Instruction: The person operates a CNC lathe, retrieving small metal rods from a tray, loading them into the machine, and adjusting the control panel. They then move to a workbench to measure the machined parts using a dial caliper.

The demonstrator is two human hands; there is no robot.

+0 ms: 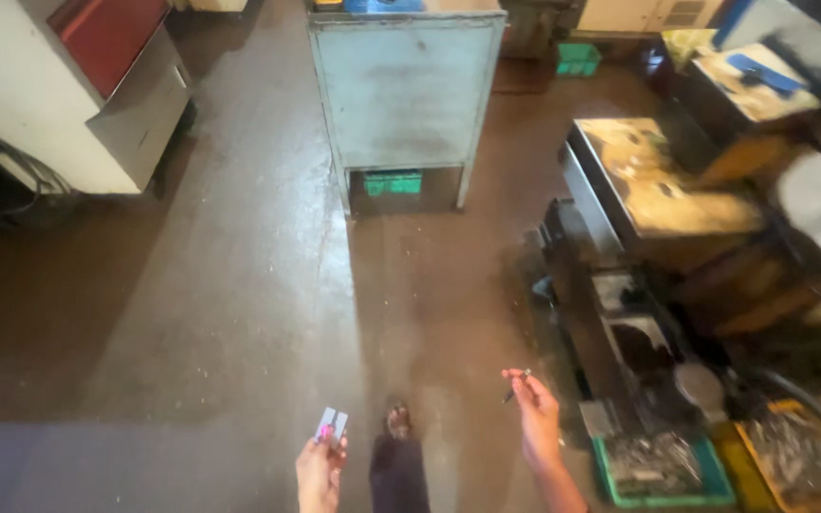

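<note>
My left hand [320, 470] is low in the view and holds a small flat grey metal piece [332, 425] with a pink mark on it, pinched at the fingertips. My right hand [537, 413] is out to the right and holds a thin dark pen-like stick [515, 384] between its fingers. Between the two hands, my dark trouser leg and shoe [397, 446] show on the concrete floor [239, 313].
A pale grey metal cabinet [406, 90] on legs stands ahead, with a green crate [392, 182] under it. A white and red machine [78, 85] is at the left. Dark oily machinery [658, 190] lines the right side, with a green tray of metal parts [662, 465] beside it.
</note>
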